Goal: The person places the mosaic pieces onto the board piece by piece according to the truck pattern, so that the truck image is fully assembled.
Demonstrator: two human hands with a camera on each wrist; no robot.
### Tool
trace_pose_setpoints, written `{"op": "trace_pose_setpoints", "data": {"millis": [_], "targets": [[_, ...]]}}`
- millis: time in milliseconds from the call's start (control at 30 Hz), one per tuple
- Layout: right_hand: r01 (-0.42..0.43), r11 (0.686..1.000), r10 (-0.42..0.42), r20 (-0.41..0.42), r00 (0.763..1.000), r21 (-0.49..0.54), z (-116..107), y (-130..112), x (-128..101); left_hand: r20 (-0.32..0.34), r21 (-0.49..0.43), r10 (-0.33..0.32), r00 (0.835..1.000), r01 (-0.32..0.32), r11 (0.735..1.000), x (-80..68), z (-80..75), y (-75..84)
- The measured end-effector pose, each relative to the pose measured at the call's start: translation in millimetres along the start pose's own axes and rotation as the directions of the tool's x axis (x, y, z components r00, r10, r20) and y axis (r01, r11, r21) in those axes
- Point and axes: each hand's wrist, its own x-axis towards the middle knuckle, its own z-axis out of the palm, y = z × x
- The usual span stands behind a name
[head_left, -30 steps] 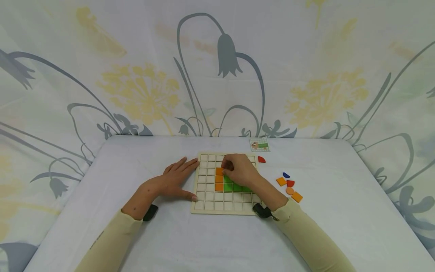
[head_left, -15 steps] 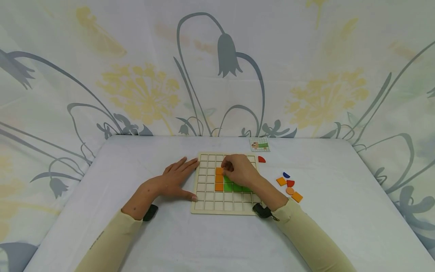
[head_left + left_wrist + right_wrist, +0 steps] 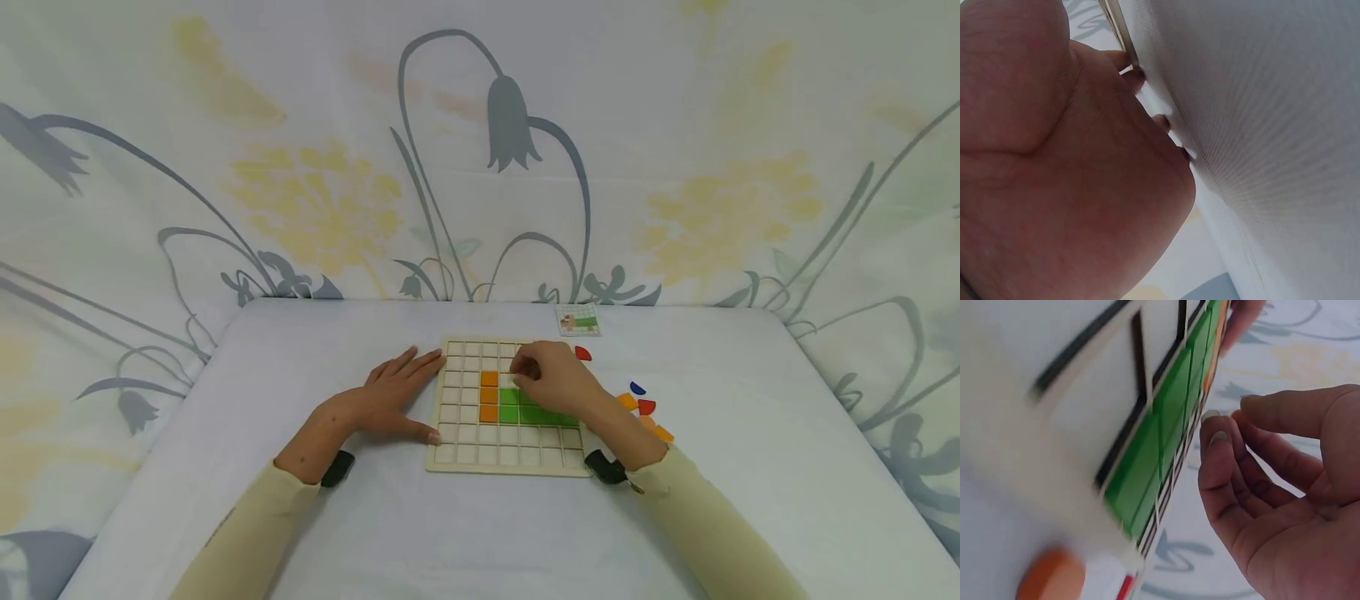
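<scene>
A pale grid board [image 3: 472,468] lies on the table, with a column of orange square tiles [image 3: 489,396] and two rows of green tiles [image 3: 509,406] set in its cells. My left hand [image 3: 382,404] rests flat with straight fingers, and its fingertips and thumb touch the board's left edge. Over the green tiles hovers my right hand [image 3: 558,382], fingers loosely bent. In the right wrist view a gap shows between thumb and fingers of that hand [image 3: 1285,487], and no tile is seen in it. The right hand hides part of the grid.
A small picture card [image 3: 578,320] lies behind the board. Near the board's upper right corner is a red quarter-round piece [image 3: 582,353]. Further right sit a blue half-round piece [image 3: 637,388], a red piece [image 3: 647,407] and orange pieces [image 3: 627,402], partly hidden by the right arm.
My right hand has moved right, away from the top orange tile, which now shows fully in its cell. The left hand stays at the board's edge. The whole view has shifted slightly.
</scene>
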Motion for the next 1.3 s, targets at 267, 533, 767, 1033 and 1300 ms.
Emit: {"op": "trace_pose_setpoints", "data": {"millis": [267, 533, 767, 1033, 1300], "targets": [[-0.056, 0.992, 0.052, -0.041, 0.998, -0.112, -37, 40, -43, 0.019, 0.022, -0.024, 1.000, 0.024, 0.999, 1.8, -0.4, 1.6], [-0.064, 0.980, 0.058, -0.040, 0.998, -0.188, -67, 74, -82, 0.013, 0.013, -0.016, 1.000, 0.016, 1.000, 1.2, -1.8, 1.0], [0.043, 0.979, -0.041, 0.011, 0.999, -0.199, -69, 83, -88, 0.023, 0.006, -0.015, 1.000, 0.015, 1.000, 1.6, -1.4, 0.5], [0.020, 0.976, -0.007, 0.060, 0.998, -0.217, -69, 79, -87, 0.011, 0.002, 0.001, 1.000, -0.001, 1.000, 1.9, -0.9, 0.7], [0.012, 0.984, 0.008, 0.106, 0.994, -0.179, -66, 79, -83, 0.016, 0.013, -0.010, 1.000, 0.010, 1.000, 2.0, 0.4, 0.7]]}}
